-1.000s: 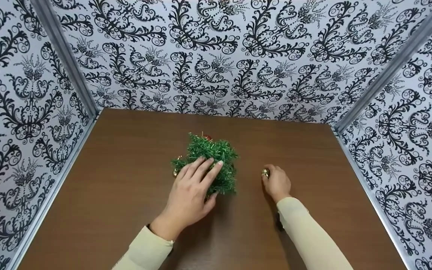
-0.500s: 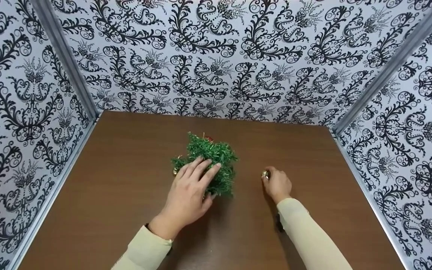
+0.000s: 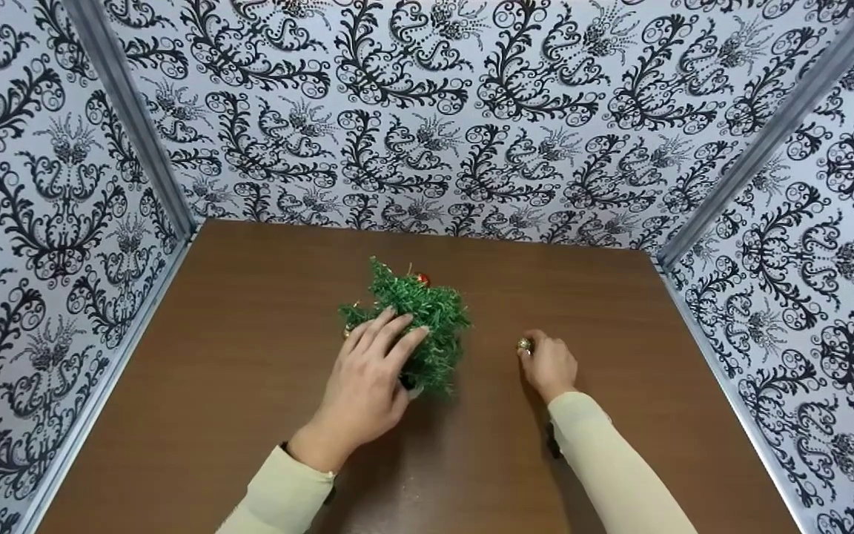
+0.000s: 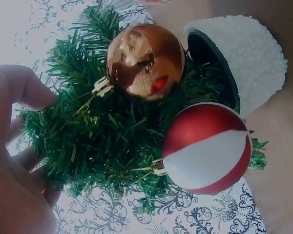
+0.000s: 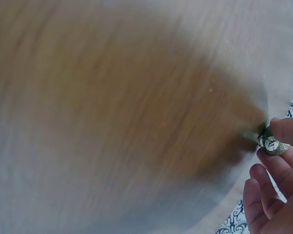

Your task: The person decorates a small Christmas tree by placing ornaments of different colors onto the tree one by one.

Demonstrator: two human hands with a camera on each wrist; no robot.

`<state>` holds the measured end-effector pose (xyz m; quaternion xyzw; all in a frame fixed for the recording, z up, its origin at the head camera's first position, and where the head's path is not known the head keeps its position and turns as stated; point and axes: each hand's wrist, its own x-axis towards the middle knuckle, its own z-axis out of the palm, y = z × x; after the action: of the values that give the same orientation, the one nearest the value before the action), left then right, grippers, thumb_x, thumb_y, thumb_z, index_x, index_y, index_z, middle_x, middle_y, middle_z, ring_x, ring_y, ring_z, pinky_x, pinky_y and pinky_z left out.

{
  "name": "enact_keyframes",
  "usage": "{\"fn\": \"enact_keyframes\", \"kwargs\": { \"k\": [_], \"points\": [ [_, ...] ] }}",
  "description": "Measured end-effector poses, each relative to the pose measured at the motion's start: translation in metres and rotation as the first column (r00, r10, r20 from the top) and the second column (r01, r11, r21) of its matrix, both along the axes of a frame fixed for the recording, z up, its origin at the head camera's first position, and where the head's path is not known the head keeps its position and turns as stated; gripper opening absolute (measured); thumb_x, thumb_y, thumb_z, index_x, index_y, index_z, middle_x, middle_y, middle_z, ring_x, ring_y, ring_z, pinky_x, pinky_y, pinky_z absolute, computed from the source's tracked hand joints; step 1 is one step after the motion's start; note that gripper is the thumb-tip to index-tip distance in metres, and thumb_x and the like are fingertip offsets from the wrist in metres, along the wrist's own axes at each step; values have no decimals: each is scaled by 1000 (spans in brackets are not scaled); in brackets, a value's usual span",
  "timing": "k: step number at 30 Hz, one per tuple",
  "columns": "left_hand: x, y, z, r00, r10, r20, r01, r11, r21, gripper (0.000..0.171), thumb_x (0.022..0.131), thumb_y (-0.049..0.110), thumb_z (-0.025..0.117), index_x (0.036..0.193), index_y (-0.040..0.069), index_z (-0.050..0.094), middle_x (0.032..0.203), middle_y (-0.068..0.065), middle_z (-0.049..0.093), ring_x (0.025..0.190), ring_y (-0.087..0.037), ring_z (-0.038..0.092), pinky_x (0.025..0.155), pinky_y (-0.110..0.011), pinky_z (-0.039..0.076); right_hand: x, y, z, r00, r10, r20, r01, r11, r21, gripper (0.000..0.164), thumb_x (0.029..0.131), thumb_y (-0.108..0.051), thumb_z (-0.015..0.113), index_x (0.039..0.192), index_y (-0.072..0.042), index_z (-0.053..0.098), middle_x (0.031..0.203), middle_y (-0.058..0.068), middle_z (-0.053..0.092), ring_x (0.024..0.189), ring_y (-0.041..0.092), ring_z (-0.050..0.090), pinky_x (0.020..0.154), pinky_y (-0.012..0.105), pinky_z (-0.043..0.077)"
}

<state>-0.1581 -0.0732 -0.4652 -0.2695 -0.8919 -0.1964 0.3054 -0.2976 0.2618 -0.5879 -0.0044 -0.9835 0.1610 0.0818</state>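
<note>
A small artificial Christmas tree (image 3: 434,311) stands near the middle of the table, with my left hand (image 3: 364,374) on its near left side. In the left wrist view, thumb and fingers grip the green branches from opposite sides. Facing that camera hang a shiny copper-gold bauble (image 4: 145,61) and a red-and-white bauble (image 4: 207,148), above a base with a fuzzy white cover (image 4: 256,61). Off to the right, my right hand (image 3: 551,367) pinches a small gold bauble (image 3: 524,345) between thumb and forefinger, low over the table. Its other fingers are loosely bent.
The brown wooden table (image 3: 264,297) is enclosed at the back and sides by white walls (image 3: 412,111) with a black scroll pattern. Grey metal posts (image 3: 127,119) stand at the corners. Another red bauble (image 3: 422,279) shows at the tree's far side.
The tree has turned a little under my left hand, and the red bauble at its far side has shifted right. My left hand has drawn slightly left. The right hand stays in place.
</note>
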Motion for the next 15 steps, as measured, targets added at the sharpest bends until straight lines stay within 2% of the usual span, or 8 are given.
{"fn": "enact_keyframes", "kwargs": {
  "k": [2, 4, 7, 11, 15],
  "points": [
    [0, -1, -1, 1000, -4, -1, 4, 1000, 10, 76, 69, 1, 64, 142, 17, 52, 144, -10, 50, 141, -32, 37, 114, -48, 25, 0, 0, 1, 1000, -2, 1, 2, 1000, 0, 33, 92, -27, 71, 124, -18, 68, 104, 13, 70, 95, 37, 64, 72, 55, 53],
    [-1, -1, -2, 1000, -11, -7, 11, 1000, 23, 75, 69, 4, 66, 142, 17, 53, 143, -10, 51, 140, -33, 37, 113, -49, 26, -1, 0, 1, 1000, -3, -4, 3, 1000, -2, 32, 92, -28, 72, 123, -19, 69, 104, 13, 70, 96, 36, 65, 73, 55, 52],
    [-1, 0, -4, 1000, -8, -17, 8, 999, 32, 74, 72, 15, 76, 141, 16, 52, 143, -11, 51, 140, -33, 37, 112, -51, 28, -1, 0, 0, 1000, 0, -12, 0, 1000, -3, 32, 91, -27, 72, 122, -19, 69, 104, 13, 70, 97, 37, 65, 74, 56, 52],
    [-2, 2, -5, 999, 16, -38, -15, 1000, 18, 83, 70, 36, 88, 141, 16, 52, 143, -12, 51, 140, -34, 38, 111, -52, 29, -1, 0, 0, 1000, -1, -15, 0, 1000, -9, 32, 91, -26, 72, 122, -19, 69, 105, 13, 70, 98, 37, 64, 75, 56, 52],
    [-1, 4, -6, 998, 36, -53, -36, 999, 5, 85, 69, 37, 91, 141, 15, 52, 142, -13, 51, 139, -34, 39, 112, -51, 29, 0, 0, 0, 1000, 0, -12, 0, 1000, -14, 32, 91, -25, 72, 122, -18, 69, 104, 14, 70, 97, 38, 64, 73, 57, 51]
  ]
}}
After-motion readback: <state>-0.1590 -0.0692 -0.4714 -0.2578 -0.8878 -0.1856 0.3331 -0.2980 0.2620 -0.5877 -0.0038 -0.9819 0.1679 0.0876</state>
